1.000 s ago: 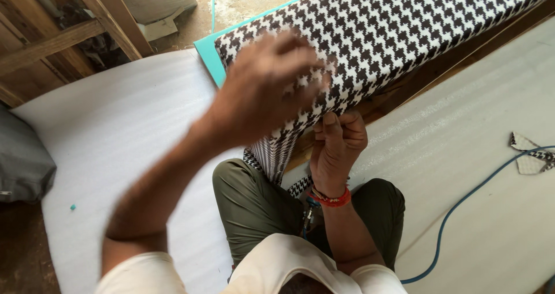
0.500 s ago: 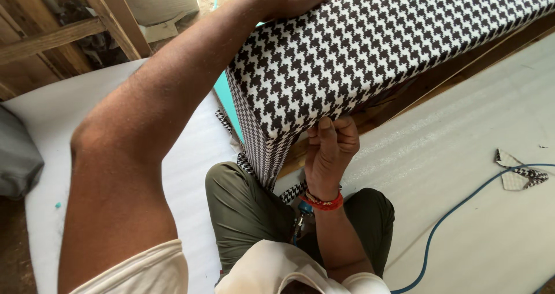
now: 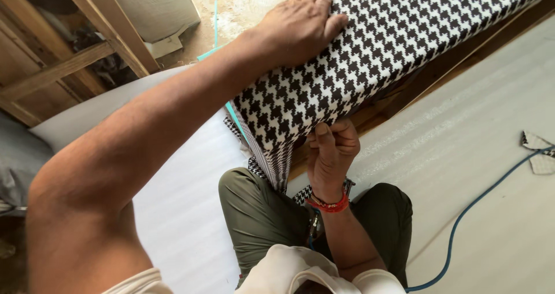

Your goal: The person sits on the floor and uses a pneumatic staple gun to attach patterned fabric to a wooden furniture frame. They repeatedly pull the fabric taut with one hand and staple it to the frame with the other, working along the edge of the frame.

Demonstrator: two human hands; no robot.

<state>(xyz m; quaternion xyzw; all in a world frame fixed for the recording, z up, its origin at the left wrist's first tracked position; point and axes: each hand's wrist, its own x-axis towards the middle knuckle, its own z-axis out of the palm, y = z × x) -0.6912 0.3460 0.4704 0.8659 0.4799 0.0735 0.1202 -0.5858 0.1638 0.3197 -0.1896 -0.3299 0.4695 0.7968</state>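
Houndstooth-patterned black-and-white upholstered cushion [image 3: 370, 57] stretched diagonally from centre to upper right, near end above olive-trousered knees [image 3: 260, 213]. Left hand [image 3: 298, 25] spread flat, fingers wide, pressing on cushion top. Right hand [image 3: 330, 152] under near edge, pinched shut on loose houndstooth fabric, red bracelet [image 3: 328, 203] at wrist. Left forearm crossing much of the view, hiding white foam sheet [image 3: 185, 201] beneath. Blue cable [image 3: 462, 230] curving at right; fabric scraps [image 3: 537, 152] near edge; wooden frame [image 3: 87, 45] upper left.

matt woven houndstooth cloth [image 3: 399, 45], rough wooden frame [image 3: 63, 68]
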